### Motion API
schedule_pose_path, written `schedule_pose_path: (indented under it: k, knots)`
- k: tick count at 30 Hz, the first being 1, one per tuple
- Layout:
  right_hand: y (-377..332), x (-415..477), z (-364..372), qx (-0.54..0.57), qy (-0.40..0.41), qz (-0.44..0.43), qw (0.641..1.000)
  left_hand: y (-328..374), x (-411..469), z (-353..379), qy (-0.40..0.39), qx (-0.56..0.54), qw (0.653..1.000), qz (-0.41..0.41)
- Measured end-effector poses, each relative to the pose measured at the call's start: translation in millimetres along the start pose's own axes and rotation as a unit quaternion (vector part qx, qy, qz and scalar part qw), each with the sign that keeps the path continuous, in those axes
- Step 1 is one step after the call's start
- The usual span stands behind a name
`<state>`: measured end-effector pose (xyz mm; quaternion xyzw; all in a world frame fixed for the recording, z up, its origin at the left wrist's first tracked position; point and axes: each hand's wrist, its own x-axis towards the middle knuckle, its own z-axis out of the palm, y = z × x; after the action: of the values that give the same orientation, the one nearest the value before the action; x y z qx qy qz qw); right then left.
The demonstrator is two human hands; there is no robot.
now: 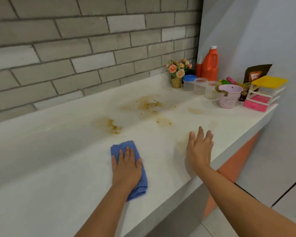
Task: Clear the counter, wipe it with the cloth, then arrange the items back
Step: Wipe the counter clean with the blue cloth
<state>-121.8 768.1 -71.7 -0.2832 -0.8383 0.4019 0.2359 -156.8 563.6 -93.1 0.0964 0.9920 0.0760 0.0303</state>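
My left hand (126,168) lies flat on a folded blue cloth (122,147) and presses it onto the white counter (58,159). My right hand (199,147) is open with straight fingers over the counter near its front edge, holding nothing. Brown stains with crumbs (149,106) mark the middle of the counter, and another patch (112,125) lies just beyond the cloth. The items stand grouped at the far right end: a flower pot (178,72), an orange bottle (210,64), a blue-lidded tub (189,82), clear cups (200,86), a pink bucket (229,96).
A brown pouch (255,74) and a small drawer unit with a yellow top (265,93) stand by the right wall. A grey brick wall (92,40) runs behind the counter. The counter's front edge (229,151) drops to the floor on the right.
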Motion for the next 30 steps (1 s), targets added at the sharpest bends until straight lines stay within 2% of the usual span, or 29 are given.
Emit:
schedule_pose_path:
  k: [3,5,8,11,14,17,19,24,26,30]
  knots:
    - [-11,-2,20,-0.017,-0.106,-0.076,0.991,37,-45,6,-0.022,-0.025,0.991,0.128]
    - [-22,-1,33,-0.026,-0.169,-0.119,0.978,28,-58,6,-0.041,-0.033,0.989,0.141]
    - [-37,5,50,-0.037,-0.226,-0.166,0.959,-11,-52,1,-0.015,-0.047,0.996,0.071]
    - [-48,7,66,-0.036,-0.271,-0.176,0.946,-53,-28,-8,0.014,-0.044,0.999,-0.021]
    - [-53,16,81,-0.026,-0.279,-0.162,0.946,-81,14,-13,0.021,-0.024,0.995,-0.098]
    - [-61,25,100,-0.014,-0.277,-0.149,0.949,-82,70,-15,0.023,-0.019,0.991,-0.128]
    - [-67,33,116,-0.012,-0.278,-0.136,0.951,-68,97,-16,0.002,-0.016,0.996,-0.091]
    - [-73,48,146,-0.013,-0.245,-0.102,0.964,-46,64,-10,-0.022,-0.008,0.993,0.115]
    - [-72,47,151,-0.039,-0.242,-0.102,0.964,-62,61,-10,-0.024,-0.012,0.993,0.117]
    - [-68,44,155,-0.073,-0.244,-0.106,0.961,-113,128,-26,-0.021,0.014,0.999,0.025]
